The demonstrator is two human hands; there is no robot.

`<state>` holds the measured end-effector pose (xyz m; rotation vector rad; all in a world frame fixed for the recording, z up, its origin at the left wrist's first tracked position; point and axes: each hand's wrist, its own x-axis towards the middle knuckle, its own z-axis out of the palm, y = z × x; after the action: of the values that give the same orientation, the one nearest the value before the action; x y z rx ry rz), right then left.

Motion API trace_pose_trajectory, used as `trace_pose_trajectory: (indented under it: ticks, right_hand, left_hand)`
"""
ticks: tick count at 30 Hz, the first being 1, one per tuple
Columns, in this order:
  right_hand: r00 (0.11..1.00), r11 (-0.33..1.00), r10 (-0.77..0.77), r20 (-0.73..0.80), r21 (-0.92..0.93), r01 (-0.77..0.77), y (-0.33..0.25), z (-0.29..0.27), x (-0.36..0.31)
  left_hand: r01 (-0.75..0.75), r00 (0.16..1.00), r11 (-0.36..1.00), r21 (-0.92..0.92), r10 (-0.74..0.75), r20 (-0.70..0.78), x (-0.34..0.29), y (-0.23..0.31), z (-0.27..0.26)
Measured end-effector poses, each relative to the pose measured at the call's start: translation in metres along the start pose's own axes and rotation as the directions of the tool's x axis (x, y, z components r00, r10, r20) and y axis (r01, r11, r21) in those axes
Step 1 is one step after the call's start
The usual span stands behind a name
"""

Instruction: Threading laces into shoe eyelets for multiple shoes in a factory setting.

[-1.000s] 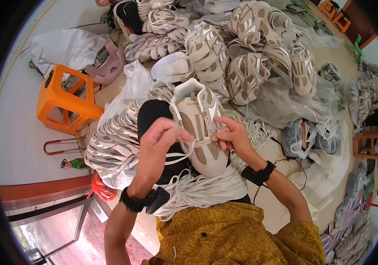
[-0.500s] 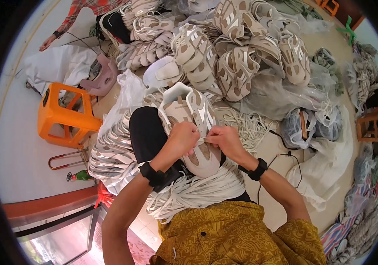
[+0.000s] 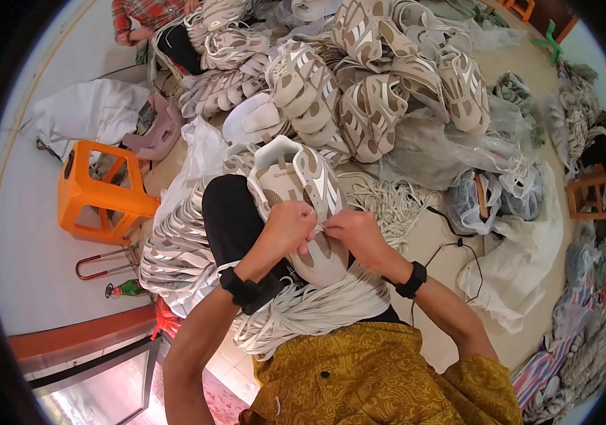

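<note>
Here both hands pinch a white lace over the shoe on the person's lap: left hand and right hand closed on the lace above the shoe. Lacing seems midway; threading the following eyelet needs a steady pull. A bundle of laces drapes below.

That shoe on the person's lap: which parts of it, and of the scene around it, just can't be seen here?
- Head view: the shoe has its middle hidden by the left hand and right hand.
- The lace end between the fingers is too small to make out.
- The other person is cut off by the top edge.
</note>
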<state>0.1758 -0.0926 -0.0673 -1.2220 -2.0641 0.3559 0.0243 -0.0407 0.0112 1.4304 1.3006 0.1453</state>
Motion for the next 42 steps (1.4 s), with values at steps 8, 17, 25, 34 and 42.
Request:
trace_pose_trajectory:
  ticks: [8, 17, 25, 34, 42]
  right_hand:
    - [0.979, 0.913, 0.192, -0.074, 0.378, -0.15, 0.003, -0.002, 0.007]
    - [0.959, 0.868, 0.137, 0.248, 0.437, -0.237, 0.012, -0.025, 0.031]
    - [0.873, 0.958, -0.233, 0.429, -0.056, 0.283, 0.017, -0.036, 0.044]
    - [0.895, 0.87, -0.442, 0.06, -0.216, 0.444, 0.022, -0.024, 0.032]
    - [0.93, 0.923, -0.368, 0.0, -0.125, 0.365, 0.017, -0.024, 0.034]
  left_hand:
    - [-0.214, 0.976, 0.96, 0.178, 0.22, -0.01, -0.004, -0.002, 0.01]
    - [0.001, 0.988, 1.0, 0.015, -0.004, 0.156, -0.003, 0.003, -0.002]
    - [0.022, 0.995, 1.0, 0.013, -0.023, 0.098, -0.002, -0.002, 0.0]
    - [-0.281, 0.959, 0.686, 0.671, 0.187, 0.211, 0.025, 0.018, -0.007]
    - [-0.489, 0.843, 0.386, 0.782, 0.44, 0.309, 0.025, 0.006, -0.006]
